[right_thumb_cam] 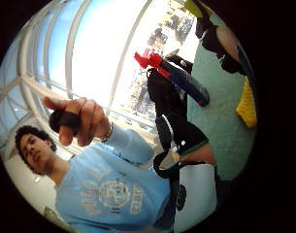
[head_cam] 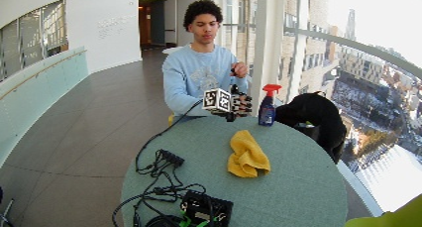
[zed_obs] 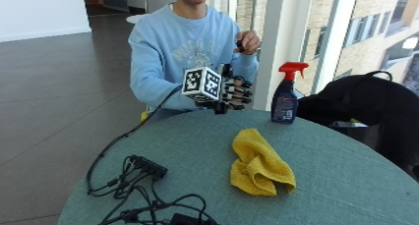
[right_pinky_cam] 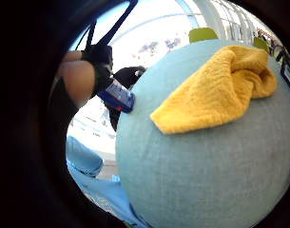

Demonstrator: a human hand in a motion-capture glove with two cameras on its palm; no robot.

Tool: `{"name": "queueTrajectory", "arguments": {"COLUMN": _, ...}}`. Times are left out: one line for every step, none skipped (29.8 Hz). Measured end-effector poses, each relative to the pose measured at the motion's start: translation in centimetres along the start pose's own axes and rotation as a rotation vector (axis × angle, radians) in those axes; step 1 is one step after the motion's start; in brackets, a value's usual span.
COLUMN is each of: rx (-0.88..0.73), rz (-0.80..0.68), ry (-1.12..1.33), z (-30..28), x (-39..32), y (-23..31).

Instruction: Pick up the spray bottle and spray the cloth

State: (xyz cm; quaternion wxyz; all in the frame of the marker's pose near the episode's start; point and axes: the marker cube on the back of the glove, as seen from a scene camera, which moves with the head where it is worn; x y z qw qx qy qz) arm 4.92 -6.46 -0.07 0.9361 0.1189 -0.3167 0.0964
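Careful: your gloved right hand (zed_obs: 232, 94) hovers with fingers loosely curled, holding nothing; a sideways reach could topple the upright spray bottle (zed_obs: 286, 93) beside the table (zed_obs: 340, 185) edge.

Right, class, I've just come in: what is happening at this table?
A person sits at a round table with the gloved right hand raised above its near edge, holding nothing. The spray bottle stands upright on the table beside that hand, untouched. A yellow cloth lies crumpled in the middle of the table. The bare left hand is lifted near the chest, holding a small dark object.
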Motion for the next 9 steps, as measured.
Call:
{"name": "queueTrajectory", "arguments": {"rx": 0.003, "rz": 0.009, "ry": 0.014, "z": -0.7, "x": 0.1, "y": 1.2}}
{"name": "queueTrajectory", "arguments": {"rx": 0.007, "rz": 0.021, "ry": 0.025, "z": -1.3, "x": 0.2, "y": 2.4}}
{"name": "queueTrajectory", "arguments": {"rx": 0.009, "rz": 0.035, "ry": 0.035, "z": -1.8, "x": 0.3, "y": 3.7}}
{"name": "queueTrajectory", "arguments": {"rx": 0.011, "rz": 0.048, "ry": 0.044, "z": -2.3, "x": 0.3, "y": 4.8}}
{"name": "queueTrajectory", "arguments": {"rx": 0.012, "rz": 0.059, "ry": 0.055, "z": -2.8, "x": 0.3, "y": 5.9}}
{"name": "queueTrajectory", "arguments": {"rx": 0.013, "rz": 0.069, "ry": 0.067, "z": -3.1, "x": 0.3, "y": 6.8}}
{"name": "queueTrajectory", "arguments": {"rx": 0.013, "rz": 0.076, "ry": 0.081, "z": -3.3, "x": 0.4, "y": 7.7}}
{"name": "queueTrajectory", "arguments": {"rx": 0.014, "rz": 0.082, "ry": 0.092, "z": -3.5, "x": 0.4, "y": 8.3}}
{"name": "queueTrajectory", "arguments": {"rx": 0.014, "rz": 0.085, "ry": 0.099, "z": -3.6, "x": 0.4, "y": 8.6}}
